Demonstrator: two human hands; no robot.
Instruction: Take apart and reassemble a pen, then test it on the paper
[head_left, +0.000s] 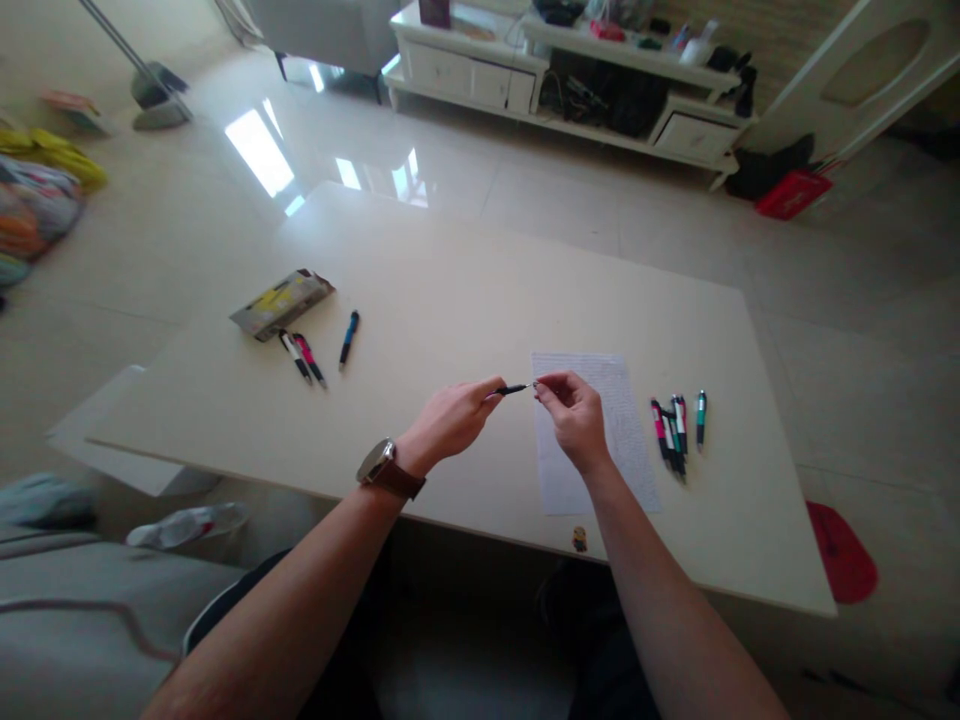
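My left hand [454, 420], with a brown-strapped watch on its wrist, is closed around a dark pen [513, 389] whose tip sticks out to the right. My right hand [574, 415] pinches that tip with its fingers. Both hands hover over the cream table [420, 300], just above the left edge of a written sheet of paper [626, 420]. Most of the pen's body is hidden inside my left fist.
Several colourful pens [677, 428] lie right of the paper. Three more pens [319, 350] and a flat yellow-grey packet [281, 303] lie at the table's left. A small figure sticker [579, 539] sits on the near edge. A white TV cabinet [570, 80] stands behind.
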